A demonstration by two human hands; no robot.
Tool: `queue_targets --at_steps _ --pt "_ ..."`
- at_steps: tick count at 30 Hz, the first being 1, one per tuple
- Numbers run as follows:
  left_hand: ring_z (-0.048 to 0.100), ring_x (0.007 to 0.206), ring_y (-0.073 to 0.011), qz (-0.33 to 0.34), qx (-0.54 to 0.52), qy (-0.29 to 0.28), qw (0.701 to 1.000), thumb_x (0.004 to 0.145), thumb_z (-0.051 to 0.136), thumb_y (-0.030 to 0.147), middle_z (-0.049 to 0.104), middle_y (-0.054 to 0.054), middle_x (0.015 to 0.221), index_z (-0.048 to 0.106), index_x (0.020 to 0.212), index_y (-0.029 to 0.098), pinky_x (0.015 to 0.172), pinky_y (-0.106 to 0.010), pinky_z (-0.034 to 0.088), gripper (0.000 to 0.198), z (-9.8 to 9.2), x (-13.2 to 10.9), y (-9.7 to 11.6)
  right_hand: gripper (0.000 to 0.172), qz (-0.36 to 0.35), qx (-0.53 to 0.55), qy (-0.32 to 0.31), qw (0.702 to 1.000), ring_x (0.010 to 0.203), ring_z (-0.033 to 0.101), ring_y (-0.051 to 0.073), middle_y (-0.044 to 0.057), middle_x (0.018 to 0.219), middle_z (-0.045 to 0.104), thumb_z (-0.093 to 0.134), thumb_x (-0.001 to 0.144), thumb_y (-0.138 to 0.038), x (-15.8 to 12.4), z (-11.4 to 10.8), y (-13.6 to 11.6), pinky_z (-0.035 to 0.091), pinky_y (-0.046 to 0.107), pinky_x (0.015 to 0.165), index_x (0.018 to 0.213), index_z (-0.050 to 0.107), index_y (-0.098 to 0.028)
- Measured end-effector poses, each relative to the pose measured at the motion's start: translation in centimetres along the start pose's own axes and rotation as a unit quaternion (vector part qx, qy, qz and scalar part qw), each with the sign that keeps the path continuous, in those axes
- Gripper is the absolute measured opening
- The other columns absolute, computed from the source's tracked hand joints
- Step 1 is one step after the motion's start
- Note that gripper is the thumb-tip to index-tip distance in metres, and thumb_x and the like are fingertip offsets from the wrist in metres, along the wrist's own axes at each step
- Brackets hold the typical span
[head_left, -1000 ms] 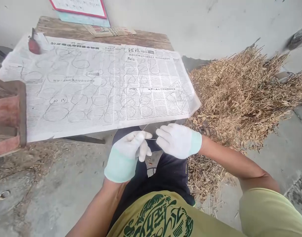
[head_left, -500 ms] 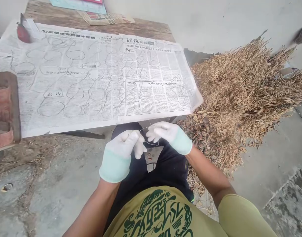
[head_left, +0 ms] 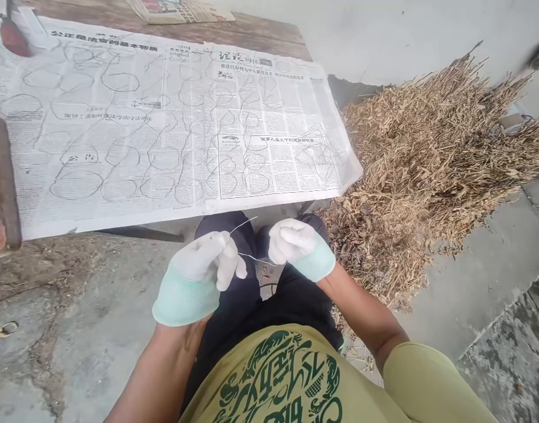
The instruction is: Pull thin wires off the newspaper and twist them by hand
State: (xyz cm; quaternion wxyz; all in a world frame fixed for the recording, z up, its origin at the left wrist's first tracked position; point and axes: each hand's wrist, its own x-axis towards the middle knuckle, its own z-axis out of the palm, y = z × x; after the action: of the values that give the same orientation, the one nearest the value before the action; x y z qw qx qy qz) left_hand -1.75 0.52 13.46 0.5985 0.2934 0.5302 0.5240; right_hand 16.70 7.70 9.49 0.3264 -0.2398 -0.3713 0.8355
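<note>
Both my hands wear white gloves and hover over my lap, just below the near edge of a low table. My left hand (head_left: 203, 267) is pinched shut on a thin pale strand (head_left: 251, 257); one end sticks up to the right, another part runs across to my right hand (head_left: 298, 245). My right hand is closed on that same strand. A newspaper (head_left: 163, 123) lies spread over the table, with several thin looped strands laid out on it.
A big heap of dry straw (head_left: 428, 153) fills the ground at the right. A reddish-brown wooden object (head_left: 0, 188) sits at the left edge. A red item (head_left: 13, 36) and a booklet (head_left: 181, 10) rest at the table's far side. Concrete floor lies below.
My hands have drawn slightly apart and shifted left, stretching the strand between them. The view has tilted down, so the table sits higher in the frame.
</note>
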Motion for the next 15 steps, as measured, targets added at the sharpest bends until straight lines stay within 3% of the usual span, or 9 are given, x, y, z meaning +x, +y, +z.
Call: queue_targets --at_steps 6,8,12,15 --pt "0.034 0.032 -0.0093 -0.02 -0.017 -0.026 0.999 0.084 0.068 0.055 0.037 0.007 0.03 0.056 0.056 0.024 0.048 -0.03 0.045 0.043 -0.1 0.4 0.1 0.032 0.011 0.008 0.018 1.0 0.048 0.053 0.015 -0.006 0.049 0.053 0.082 0.081 -0.045 -0.4 -0.2 0.9 0.043 0.03 0.052 0.094 0.072 -0.018" --pt "0.04 0.034 -0.011 -0.026 -0.012 -0.021 0.999 0.084 0.068 0.056 0.039 0.007 0.031 0.058 0.059 0.024 0.051 -0.03 0.048 0.042 0.0 0.5 0.0 0.029 0.012 -0.007 0.037 0.999 0.05 0.055 0.015 -0.005 0.05 0.056 0.081 0.083 -0.043 -0.4 0.0 0.8 0.044 0.03 0.053 0.095 0.074 -0.017" --pt "0.062 0.051 -0.0184 -0.031 0.031 0.035 0.998 0.09 0.065 0.056 0.051 0.004 0.038 0.067 0.078 0.02 0.062 -0.032 0.054 0.038 1.0 0.0 -0.7 0.022 0.001 -0.096 0.118 0.988 0.056 0.06 0.015 -0.001 0.057 0.065 0.075 0.088 -0.039 -0.4 1.0 0.0 0.048 0.029 0.057 0.096 0.077 -0.018" --pt "0.067 0.06 -0.0192 -0.017 0.091 0.077 0.993 0.092 0.065 0.05 0.058 0.003 0.046 0.071 0.089 0.017 0.069 -0.032 0.056 0.034 1.9 -0.5 -1.5 0.017 -0.037 -0.166 0.162 0.972 0.058 0.06 0.014 -0.001 0.062 0.068 0.07 0.09 -0.033 -0.2 1.9 -0.6 0.052 0.029 0.063 0.096 0.078 -0.02"
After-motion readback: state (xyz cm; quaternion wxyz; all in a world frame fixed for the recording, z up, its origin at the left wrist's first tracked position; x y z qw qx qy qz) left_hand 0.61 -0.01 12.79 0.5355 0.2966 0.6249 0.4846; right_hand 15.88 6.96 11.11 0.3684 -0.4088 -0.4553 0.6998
